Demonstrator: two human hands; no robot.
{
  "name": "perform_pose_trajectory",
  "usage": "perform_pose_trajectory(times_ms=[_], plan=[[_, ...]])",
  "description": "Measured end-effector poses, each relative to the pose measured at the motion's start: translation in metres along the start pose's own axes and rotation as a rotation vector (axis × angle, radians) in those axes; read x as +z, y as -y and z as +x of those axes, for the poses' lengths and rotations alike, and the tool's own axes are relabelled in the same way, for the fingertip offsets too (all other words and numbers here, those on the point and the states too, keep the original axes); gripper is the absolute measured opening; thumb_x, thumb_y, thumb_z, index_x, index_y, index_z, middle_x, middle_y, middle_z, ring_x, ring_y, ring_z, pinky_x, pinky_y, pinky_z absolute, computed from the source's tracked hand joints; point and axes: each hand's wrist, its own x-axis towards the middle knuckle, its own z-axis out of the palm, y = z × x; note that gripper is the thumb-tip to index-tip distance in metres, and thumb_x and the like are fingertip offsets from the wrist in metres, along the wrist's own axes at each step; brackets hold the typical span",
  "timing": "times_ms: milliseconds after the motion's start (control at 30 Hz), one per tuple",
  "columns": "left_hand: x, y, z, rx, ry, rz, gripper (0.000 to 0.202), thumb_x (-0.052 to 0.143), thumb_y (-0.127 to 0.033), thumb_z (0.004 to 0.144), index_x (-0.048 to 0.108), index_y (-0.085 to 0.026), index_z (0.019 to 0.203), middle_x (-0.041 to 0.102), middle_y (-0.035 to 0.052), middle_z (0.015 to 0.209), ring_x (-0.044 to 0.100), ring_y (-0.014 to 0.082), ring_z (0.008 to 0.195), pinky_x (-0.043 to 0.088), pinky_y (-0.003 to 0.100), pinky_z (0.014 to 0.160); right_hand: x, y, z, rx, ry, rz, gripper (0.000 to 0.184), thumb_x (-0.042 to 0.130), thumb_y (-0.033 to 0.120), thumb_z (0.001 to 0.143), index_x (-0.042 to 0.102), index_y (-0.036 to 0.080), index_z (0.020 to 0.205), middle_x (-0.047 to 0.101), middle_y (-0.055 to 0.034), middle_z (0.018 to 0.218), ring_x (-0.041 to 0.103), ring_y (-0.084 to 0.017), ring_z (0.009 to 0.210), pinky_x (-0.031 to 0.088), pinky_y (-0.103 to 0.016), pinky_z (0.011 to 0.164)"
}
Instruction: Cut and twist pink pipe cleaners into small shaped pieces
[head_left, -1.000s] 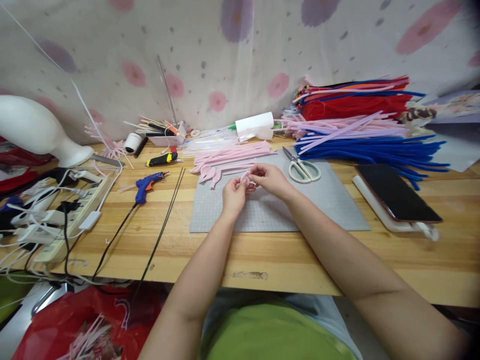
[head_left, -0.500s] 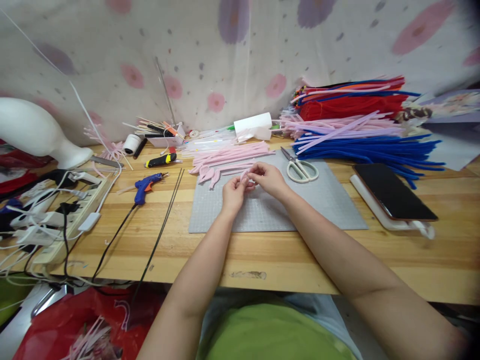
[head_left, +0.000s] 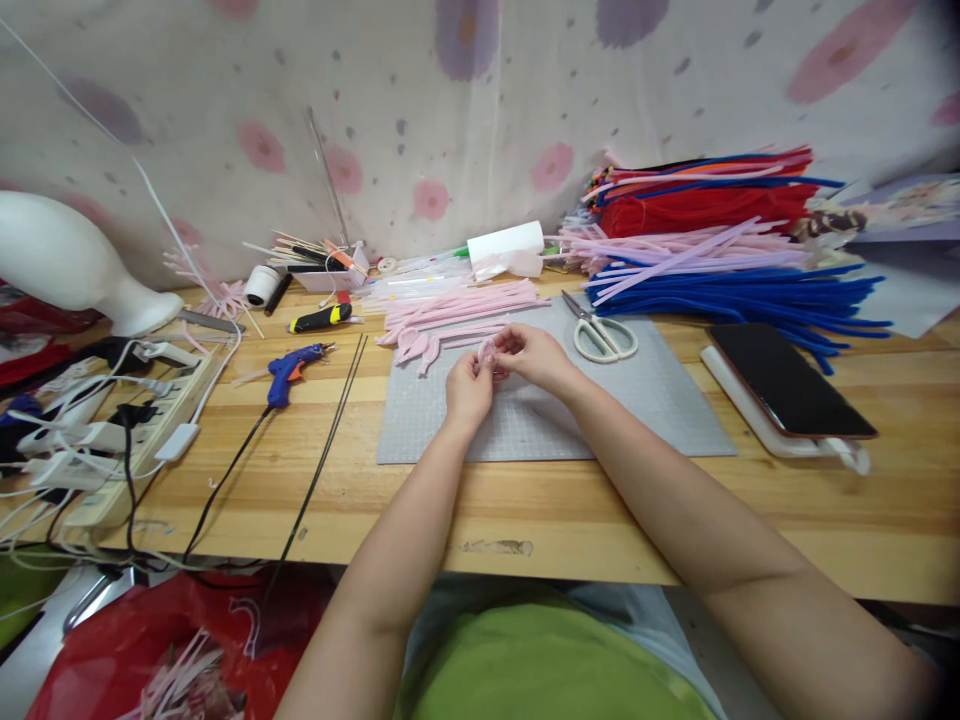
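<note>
Both hands meet above the grey cutting mat (head_left: 637,420), pinching a small bent pink pipe cleaner (head_left: 487,351) between them. My left hand (head_left: 469,390) is closed on its lower part, thumb uppermost. My right hand (head_left: 534,358) grips it from the other side with thumb and fingertips; the fingers partly cover the piece. Just left of the hands lie shaped pink pipe-cleaner pieces (head_left: 417,347) with curled, petal-like ends. Behind them rests a row of straight pink pipe cleaners (head_left: 472,301). Scissors (head_left: 606,338) with pale handles lie on the mat to the right.
A blue glue gun (head_left: 289,375), a yellow-black cutter (head_left: 321,318) and thin dark rods (head_left: 330,440) lie left. A power strip (head_left: 142,440) trails cables. Blue pipe cleaners (head_left: 735,305) are heaped at back right, near a phone (head_left: 791,380). A red bag (head_left: 97,650) hangs below the table edge.
The fingers have shifted slightly around the pink pipe cleaner, and its bent loop now shows more clearly above the left thumb. Other things on the table lie as before.
</note>
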Motion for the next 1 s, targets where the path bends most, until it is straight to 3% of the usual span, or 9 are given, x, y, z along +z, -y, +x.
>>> perform_pose_trajectory(times_ms=[200, 400, 567, 867, 1000], plan=[[-0.003, -0.001, -0.001, 0.098, 0.011, 0.180, 0.017, 0.058, -0.034, 0.072, 0.060, -0.017, 0.076, 0.063, 0.0015, 0.063, 0.054, 0.0110, 0.056, 0.039, 0.020, 0.057, 0.003, -0.008, 0.002, 0.063, 0.011, 0.133, 0.019, 0.053, 0.018, 0.057, 0.048, 0.018, 0.075, 0.054, 0.0037, 0.062, 0.050, -0.010, 0.054, 0.041, -0.022, 0.052], [-0.002, -0.002, -0.003, 0.202, -0.008, 0.358, 0.017, 0.057, -0.034, 0.072, 0.060, -0.018, 0.076, 0.059, -0.0002, 0.060, 0.049, 0.0098, 0.053, 0.035, 0.020, 0.056, 0.008, -0.003, -0.003, -0.018, -0.141, -0.225, 0.014, 0.052, 0.020, 0.058, 0.048, 0.020, 0.072, 0.053, 0.0031, 0.063, 0.047, -0.011, 0.059, 0.034, -0.024, 0.055], [0.000, -0.001, -0.004, 0.200, -0.059, 0.286, 0.018, 0.057, -0.036, 0.072, 0.060, -0.018, 0.077, 0.060, 0.0004, 0.063, 0.053, 0.0110, 0.057, 0.038, 0.022, 0.061, 0.008, 0.004, -0.005, -0.061, -0.184, -0.377, 0.005, 0.049, 0.022, 0.063, 0.048, 0.020, 0.068, 0.056, -0.0011, 0.069, 0.047, -0.014, 0.063, 0.033, -0.025, 0.058], [-0.002, -0.003, 0.004, -0.051, -0.007, -0.060, 0.026, 0.057, -0.040, 0.073, 0.049, -0.016, 0.075, 0.063, 0.0024, 0.063, 0.061, 0.0119, 0.053, 0.046, 0.023, 0.054, 0.003, 0.002, -0.002, -0.033, -0.142, -0.151, 0.011, 0.051, 0.019, 0.063, 0.053, 0.019, 0.074, 0.058, 0.0011, 0.068, 0.052, -0.012, 0.063, 0.039, -0.024, 0.063], [-0.001, -0.006, 0.002, -0.063, 0.097, -0.138, 0.030, 0.060, -0.042, 0.070, 0.048, -0.016, 0.074, 0.064, 0.0022, 0.060, 0.062, 0.0127, 0.054, 0.048, 0.024, 0.055, 0.004, -0.003, 0.001, 0.000, -0.036, 0.042, 0.020, 0.055, 0.033, 0.066, 0.057, 0.016, 0.078, 0.061, -0.0019, 0.073, 0.053, -0.012, 0.064, 0.041, -0.025, 0.062]])
